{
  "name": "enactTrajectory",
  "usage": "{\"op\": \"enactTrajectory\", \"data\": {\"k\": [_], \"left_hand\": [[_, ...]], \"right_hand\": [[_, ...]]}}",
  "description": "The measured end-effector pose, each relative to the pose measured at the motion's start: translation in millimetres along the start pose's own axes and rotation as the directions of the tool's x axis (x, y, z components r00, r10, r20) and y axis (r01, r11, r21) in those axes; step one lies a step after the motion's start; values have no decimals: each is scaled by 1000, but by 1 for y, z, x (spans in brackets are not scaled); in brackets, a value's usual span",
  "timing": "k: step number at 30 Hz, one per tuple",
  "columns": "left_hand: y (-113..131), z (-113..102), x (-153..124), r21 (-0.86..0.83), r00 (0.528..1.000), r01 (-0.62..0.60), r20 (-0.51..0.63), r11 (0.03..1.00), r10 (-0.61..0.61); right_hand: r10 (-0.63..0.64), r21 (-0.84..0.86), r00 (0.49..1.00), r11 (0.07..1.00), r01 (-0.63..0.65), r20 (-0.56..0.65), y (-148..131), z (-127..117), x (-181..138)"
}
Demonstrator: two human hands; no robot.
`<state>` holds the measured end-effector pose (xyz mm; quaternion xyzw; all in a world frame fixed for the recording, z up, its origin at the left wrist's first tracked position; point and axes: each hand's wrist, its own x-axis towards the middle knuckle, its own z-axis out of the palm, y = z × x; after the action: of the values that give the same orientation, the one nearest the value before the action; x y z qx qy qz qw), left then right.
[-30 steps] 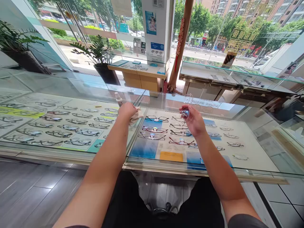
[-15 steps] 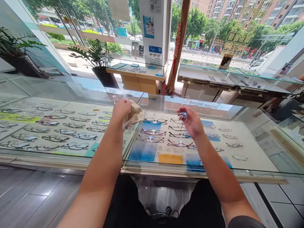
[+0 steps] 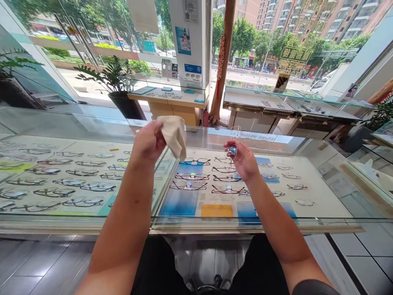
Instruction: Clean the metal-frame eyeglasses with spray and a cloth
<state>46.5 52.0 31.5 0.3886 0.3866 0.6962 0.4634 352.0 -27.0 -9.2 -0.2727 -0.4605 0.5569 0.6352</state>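
Observation:
My left hand (image 3: 147, 142) is closed on a beige cleaning cloth (image 3: 175, 135), held up above the glass counter top (image 3: 196, 217); the cloth hangs down from my fingers. My right hand (image 3: 242, 159) pinches a pair of clear rimless glasses (image 3: 232, 143), held upright a little above the glass. The two hands are about a hand's width apart. Beneath them, inside the case, lie rows of spectacle frames (image 3: 192, 176).
The left showcase section holds several more frames (image 3: 61, 180). Blue and orange cards (image 3: 216, 210) lie in the case near the front edge. A potted plant (image 3: 118, 84) and other display counters (image 3: 172, 100) stand behind, by the windows.
My left hand has lifted off the counter with the cloth and moved up and toward the right hand. A small bottle near it is no longer in sight. The right hand has barely moved.

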Motion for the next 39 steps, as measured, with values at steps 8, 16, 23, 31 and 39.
{"op": "enactTrajectory", "data": {"k": [8,16,23,31,39], "left_hand": [[-14,56,-51,-63,914,250,344,966,-214],[-27,67,-84,10,737,320,626,947,-255],[-23,70,-95,-1,697,258,693,966,-185],[-26,70,-100,19,673,180,727,983,-138],[-23,72,-104,90,650,13,756,996,-77]], "right_hand": [[-80,-39,995,996,77,-62,-8,0,-1],[-132,-84,987,989,124,-94,-4,7,-3],[-105,-68,993,993,101,-59,0,11,-5],[-143,-114,987,984,134,-73,2,14,-5],[-147,-151,987,979,136,-68,6,15,-7]]}}
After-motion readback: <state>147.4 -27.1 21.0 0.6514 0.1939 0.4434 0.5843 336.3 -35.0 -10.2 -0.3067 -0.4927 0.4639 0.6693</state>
